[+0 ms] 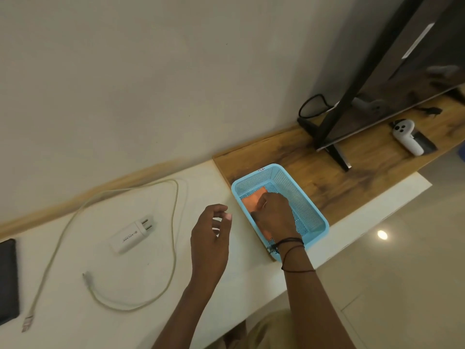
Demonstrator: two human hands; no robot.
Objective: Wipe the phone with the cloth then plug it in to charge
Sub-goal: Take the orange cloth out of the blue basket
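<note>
The task looks barely begun: no wiping or plugging in shows yet, and the work seems to be at fetching the cloth. The right hand [274, 217] reaches down into a pale blue basket [302, 205], rectangular plastic with fine mesh walls. Its fingers are bent onto the orange cloth [254, 197], soft and flat on the basket floor; whether they have pinched it, I cannot tell, since the back of the hand hides them. The left hand [211, 238] hovers above the white surface [125, 323], fingers loosely curled and holding nothing. A dark, flat slab at the far left edge, probably the phone [8, 280], lies well apart from both hands. Between it and the hands lie a cream cable [173, 222] in a loose loop, both ends free, and a glossy white charger [132, 236] with two metal pins, unconnected. Left to do, by my reading: lift the cloth, wipe the phone, join cable and charger, plug in.
</note>
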